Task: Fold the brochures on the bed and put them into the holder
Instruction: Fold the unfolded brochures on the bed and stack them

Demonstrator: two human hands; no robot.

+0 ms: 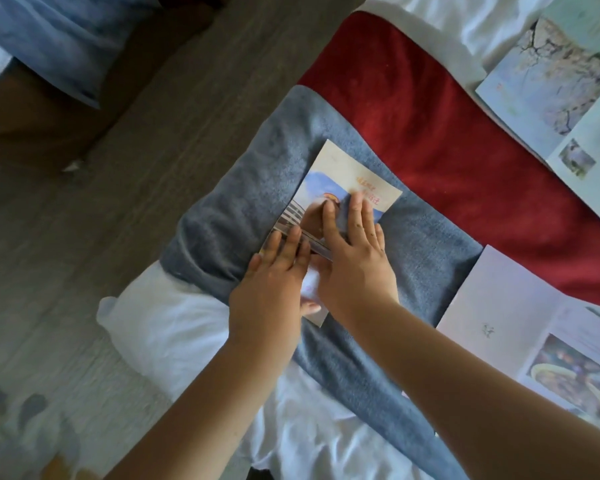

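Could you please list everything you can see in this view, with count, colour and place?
folded brochure: one, cream with a blue picture, on the grey blanket, under both hands
far open brochure: one, pale with a rocky photo, upper right on the bed
near open brochure: one, white with a colourful photo, lower right on the bed
grey blanket: one, blue-grey, over the bed's corner
red blanket: one, dark red, beyond the grey blanket
white sheet: one, white, under the blankets
blue fabric: one, light blue, upper left
floor: one, grey-brown, left of the bed
left hand: one, flat on the folded brochure's near end
right hand: one, flat on its middle
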